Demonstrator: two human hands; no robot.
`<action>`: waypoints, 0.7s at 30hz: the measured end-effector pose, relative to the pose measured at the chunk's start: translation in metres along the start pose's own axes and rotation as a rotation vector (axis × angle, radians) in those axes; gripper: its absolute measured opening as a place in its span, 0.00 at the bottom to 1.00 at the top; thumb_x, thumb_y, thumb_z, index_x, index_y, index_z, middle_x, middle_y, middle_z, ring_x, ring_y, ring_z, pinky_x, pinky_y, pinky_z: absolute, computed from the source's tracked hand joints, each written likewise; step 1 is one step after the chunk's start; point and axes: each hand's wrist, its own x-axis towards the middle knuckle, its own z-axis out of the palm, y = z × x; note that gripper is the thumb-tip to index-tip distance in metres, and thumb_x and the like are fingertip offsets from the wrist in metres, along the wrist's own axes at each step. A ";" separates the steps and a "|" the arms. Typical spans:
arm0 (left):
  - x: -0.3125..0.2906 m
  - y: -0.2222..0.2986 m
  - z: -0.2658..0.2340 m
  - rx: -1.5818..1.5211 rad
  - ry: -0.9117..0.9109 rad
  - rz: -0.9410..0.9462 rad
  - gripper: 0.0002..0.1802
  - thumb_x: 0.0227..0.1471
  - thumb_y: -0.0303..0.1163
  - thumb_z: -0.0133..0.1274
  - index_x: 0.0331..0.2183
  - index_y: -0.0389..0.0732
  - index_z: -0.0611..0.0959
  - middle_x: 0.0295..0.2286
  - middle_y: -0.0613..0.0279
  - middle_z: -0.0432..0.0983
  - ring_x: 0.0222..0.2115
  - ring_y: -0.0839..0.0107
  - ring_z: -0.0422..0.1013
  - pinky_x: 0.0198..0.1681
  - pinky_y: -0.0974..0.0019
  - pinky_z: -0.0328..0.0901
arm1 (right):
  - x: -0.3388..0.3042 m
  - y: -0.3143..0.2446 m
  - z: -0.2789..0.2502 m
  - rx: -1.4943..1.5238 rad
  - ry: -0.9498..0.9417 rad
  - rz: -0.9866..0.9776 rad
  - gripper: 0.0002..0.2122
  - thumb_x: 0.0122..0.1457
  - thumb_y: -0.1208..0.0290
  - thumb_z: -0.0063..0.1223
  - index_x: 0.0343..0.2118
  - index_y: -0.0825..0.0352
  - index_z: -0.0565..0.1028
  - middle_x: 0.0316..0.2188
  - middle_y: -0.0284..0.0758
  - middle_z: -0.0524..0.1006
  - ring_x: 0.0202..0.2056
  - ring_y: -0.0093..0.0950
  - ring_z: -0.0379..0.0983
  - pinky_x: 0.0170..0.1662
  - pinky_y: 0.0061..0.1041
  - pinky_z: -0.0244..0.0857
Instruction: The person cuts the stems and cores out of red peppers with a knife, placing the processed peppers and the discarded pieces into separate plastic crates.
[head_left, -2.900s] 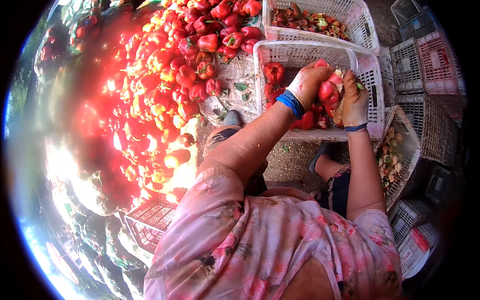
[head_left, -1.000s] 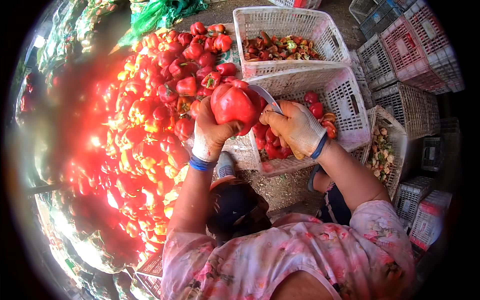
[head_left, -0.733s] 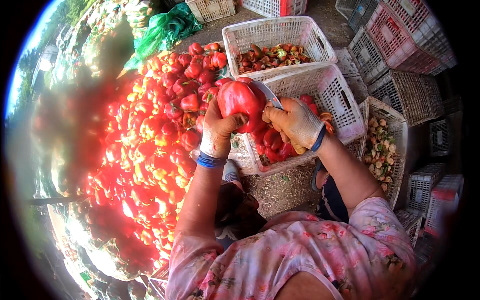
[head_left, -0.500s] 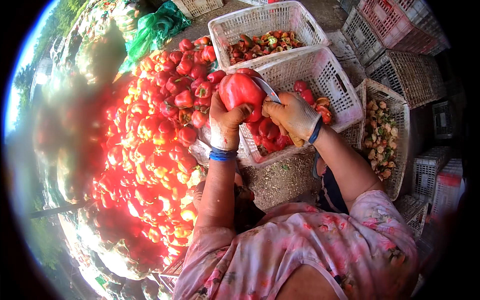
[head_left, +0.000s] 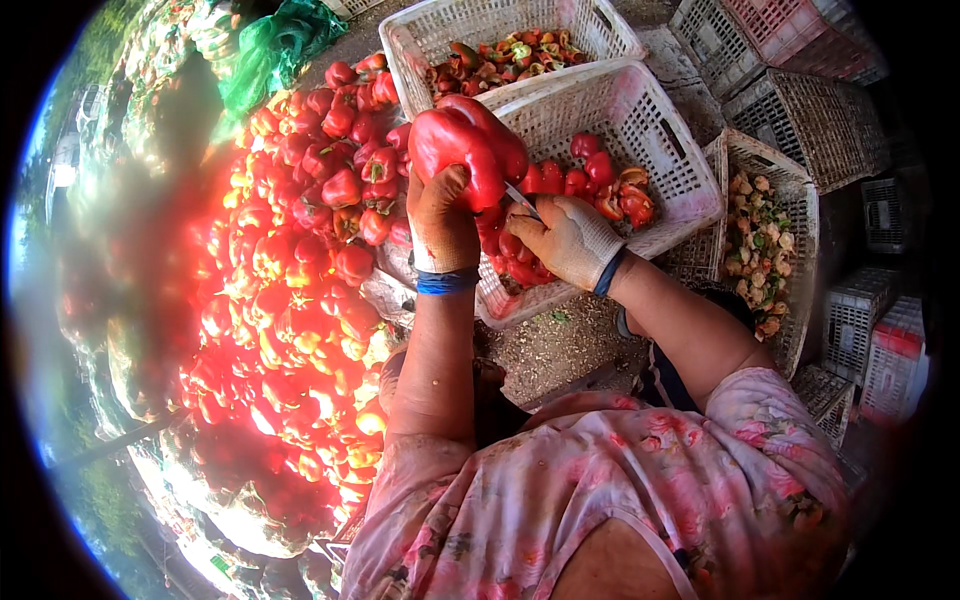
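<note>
A large red bell pepper (head_left: 462, 140) is held up over the near left corner of a white plastic crate. My gloved left hand (head_left: 442, 222) grips it from below, thumb against its side. In my gloved right hand (head_left: 568, 240) is a small knife (head_left: 522, 202), its blade touching or just inside the lower right of the pepper; the tip is hidden. Beneath my hands, the white crate (head_left: 690, 195) holds red peppers (head_left: 600, 170), some whole and some cut. To the left lies a big heap of red peppers (head_left: 290, 290), partly washed out by bright sun.
Behind stands another white crate (head_left: 415, 85) with cut pepper pieces (head_left: 510, 58). At right, a crate (head_left: 800, 190) contains pale green and orange cores (head_left: 758, 250). Stacked crates (head_left: 820, 120) rise at the far right. Green netting (head_left: 280, 50) lies beyond the heap.
The pepper has been turned in my left hand. My right hand has moved the knife from the pepper's upper right to its lower right side. The view has shifted slightly.
</note>
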 end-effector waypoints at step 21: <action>-0.008 -0.021 0.019 0.254 -0.180 -0.170 0.34 0.43 0.27 0.64 0.53 0.34 0.71 0.42 0.59 0.75 0.40 0.70 0.73 0.47 0.66 0.69 | 0.018 0.017 -0.033 0.624 0.171 0.135 0.31 0.43 0.56 0.73 0.48 0.68 0.75 0.36 0.35 0.79 0.33 0.20 0.74 0.34 0.23 0.71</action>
